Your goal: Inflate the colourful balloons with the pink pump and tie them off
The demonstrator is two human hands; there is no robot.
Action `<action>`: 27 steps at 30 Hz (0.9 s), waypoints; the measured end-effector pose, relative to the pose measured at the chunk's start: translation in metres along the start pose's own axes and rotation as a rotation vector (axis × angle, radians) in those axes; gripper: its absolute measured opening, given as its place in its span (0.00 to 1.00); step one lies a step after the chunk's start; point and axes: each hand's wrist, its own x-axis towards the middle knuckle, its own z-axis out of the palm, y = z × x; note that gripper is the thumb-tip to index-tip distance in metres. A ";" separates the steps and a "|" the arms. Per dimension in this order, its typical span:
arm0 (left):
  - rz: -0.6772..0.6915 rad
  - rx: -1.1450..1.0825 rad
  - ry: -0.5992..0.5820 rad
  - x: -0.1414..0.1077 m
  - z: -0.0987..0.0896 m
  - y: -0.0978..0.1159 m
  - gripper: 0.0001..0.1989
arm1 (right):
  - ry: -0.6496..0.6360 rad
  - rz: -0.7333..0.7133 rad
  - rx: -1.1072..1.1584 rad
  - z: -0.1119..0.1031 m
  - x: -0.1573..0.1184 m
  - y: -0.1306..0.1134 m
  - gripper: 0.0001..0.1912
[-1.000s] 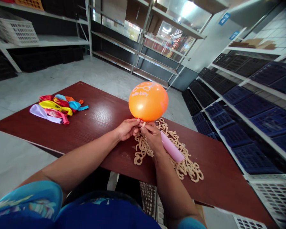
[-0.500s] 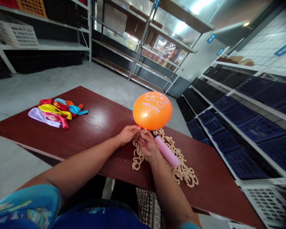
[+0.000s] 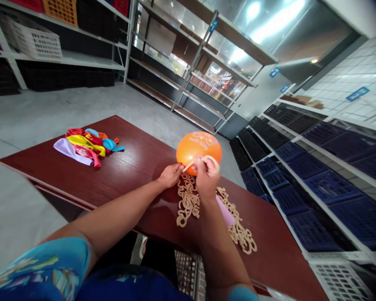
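Note:
An inflated orange balloon (image 3: pixel 191 146) with white "hello kitty" print stands above the table's far edge. My left hand (image 3: pixel 171 175) is closed in a pinch at the balloon's neck. Just to its right, my right hand (image 3: pixel 207 177) is closed on a beige cord (image 3: pixel 210 158), raised in front of the balloon. The cord stretches from the left fingertips to the right hand and loops over it. Beneath the hands lies a heap of curly beige cord (image 3: pixel 188 202). A pink cylinder (image 3: pixel 225 211), perhaps a hand pump, rests on that heap, partly hidden by my right forearm.
Several flat balloons (image 3: pixel 81 146) in mixed colours lie on the left of the dark red table (image 3: pixel 138 167). Shelves with blue crates (image 3: pixel 326 167) run along the right. A white basket (image 3: pixel 340 274) stands low at right; bare racks (image 3: pixel 188 83) stand behind.
My right hand has risen from the balloon's neck, drawing the beige cord up and to the right. My left hand stays at the neck. The view has shifted slightly.

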 end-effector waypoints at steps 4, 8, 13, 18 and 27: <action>-0.254 -0.442 -0.044 0.003 0.000 -0.004 0.09 | -0.351 -0.123 -0.126 0.031 0.020 -0.011 0.16; -0.382 -0.909 -0.096 0.010 -0.009 -0.003 0.07 | -0.287 -0.063 -0.088 0.026 0.008 -0.004 0.18; -0.457 -1.240 -0.177 0.011 -0.016 0.006 0.04 | -0.188 0.210 -0.209 0.007 -0.017 0.049 0.18; -0.556 -1.396 -0.287 0.001 -0.016 0.019 0.04 | -0.264 0.516 0.173 0.022 -0.029 0.082 0.15; -0.638 -1.402 -0.418 -0.006 -0.018 0.027 0.07 | -0.439 0.590 0.510 0.033 -0.036 0.071 0.19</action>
